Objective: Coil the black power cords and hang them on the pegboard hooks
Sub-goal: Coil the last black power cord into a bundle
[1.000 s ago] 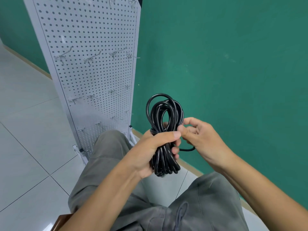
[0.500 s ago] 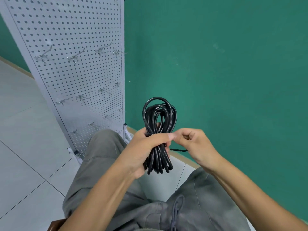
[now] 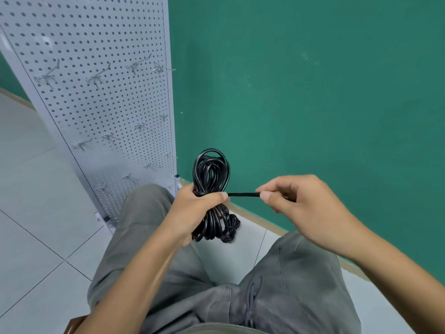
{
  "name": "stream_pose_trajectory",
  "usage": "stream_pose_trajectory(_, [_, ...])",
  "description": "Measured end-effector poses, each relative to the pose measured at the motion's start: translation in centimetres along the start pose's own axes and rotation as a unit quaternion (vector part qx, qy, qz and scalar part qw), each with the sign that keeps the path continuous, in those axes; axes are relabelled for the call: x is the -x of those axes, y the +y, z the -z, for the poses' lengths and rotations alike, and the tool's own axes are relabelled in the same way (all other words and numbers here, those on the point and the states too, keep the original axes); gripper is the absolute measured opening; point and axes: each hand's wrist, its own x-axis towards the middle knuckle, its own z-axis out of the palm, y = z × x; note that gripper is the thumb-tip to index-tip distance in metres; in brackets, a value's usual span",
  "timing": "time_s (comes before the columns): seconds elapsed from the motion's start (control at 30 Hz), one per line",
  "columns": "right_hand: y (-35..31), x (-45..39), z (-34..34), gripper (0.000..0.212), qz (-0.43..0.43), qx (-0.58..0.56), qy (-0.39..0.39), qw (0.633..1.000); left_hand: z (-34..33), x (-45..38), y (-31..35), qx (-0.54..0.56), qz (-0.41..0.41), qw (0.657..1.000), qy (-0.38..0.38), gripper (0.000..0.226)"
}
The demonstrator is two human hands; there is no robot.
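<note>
My left hand [image 3: 192, 208] grips a coiled black power cord [image 3: 210, 169] around its middle, loops standing above my fist and more hanging below it. A straight tail of the cord [image 3: 243, 194] runs to the right from the bundle. My right hand [image 3: 298, 201] pinches that tail between thumb and fingers, a short way from the coil. The white pegboard [image 3: 96, 104] stands to the left, with several bare metal hooks [image 3: 96, 77] in rows.
A green wall [image 3: 313, 92] fills the right side behind the hands. Pale floor tiles [image 3: 31, 225] lie to the left. My knees in grey trousers [image 3: 289, 273] are below the hands, and the pegboard's foot stands just beyond my left knee.
My right hand has moved to the right away from the coil, drawing the cord's tail out straight. The view has shifted closer to the pegboard and downward.
</note>
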Motion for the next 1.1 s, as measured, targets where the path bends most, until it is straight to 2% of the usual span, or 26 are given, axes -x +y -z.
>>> stream_pose_trajectory(0.07, [-1.0, 0.3, 0.6, 0.016, 0.021, 0.069, -0.035, 0.997, 0.0, -0.2, -0.4, -0.028, 0.013, 0.999, -0.008, 0.026])
stream_pose_trajectory(0.23, [-3.9, -1.6, 2.0, 0.021, 0.080, 0.201, -0.117, 0.969, -0.4, 0.3, -0.4, -0.104, 0.013, 0.986, -0.126, 0.024])
stream_pose_trajectory(0.47, [-7.8, -7.7, 1.4, 0.020, 0.167, 0.329, -0.245, 0.897, -0.9, 1.0, 0.0, -0.211, -0.009, 0.955, -0.207, 0.030])
stream_pose_trajectory(0.6, [-8.9, -10.8, 0.5, 0.022, 0.165, 0.339, -0.332, 0.864, -1.3, 2.2, 1.0, -0.245, -0.038, 0.933, -0.263, 0.028])
stream_pose_trajectory(0.73, [-8.2, -13.0, 0.2, 0.003, 0.157, 0.247, -0.423, 0.857, -1.4, 3.4, 2.4, -0.234, -0.089, 0.919, -0.304, 0.027])
stream_pose_trajectory(0.87, [-5.2, -13.8, 1.4, 0.005, 0.091, 0.092, -0.448, 0.885, -1.1, 4.0, 3.5, -0.169, -0.123, 0.923, -0.323, 0.019])
stream_pose_trajectory(0.93, [-3.6, -13.3, 1.6, 0.007, 0.029, -0.028, -0.455, 0.890, -1.1, 4.0, 3.6, -0.145, -0.136, 0.925, -0.323, 0.019])
stream_pose_trajectory(1.0, [-2.5, -12.4, 1.2, 0.019, -0.023, -0.121, -0.445, 0.887, -1.0, 4.1, 3.7, -0.116, -0.142, 0.930, -0.318, 0.014])
stream_pose_trajectory(1.1, [-1.0, -11.5, 0.3, 0.064, -0.087, -0.257, -0.428, 0.862, -0.9, 4.1, 3.7, -0.068, -0.137, 0.938, -0.311, 0.011])
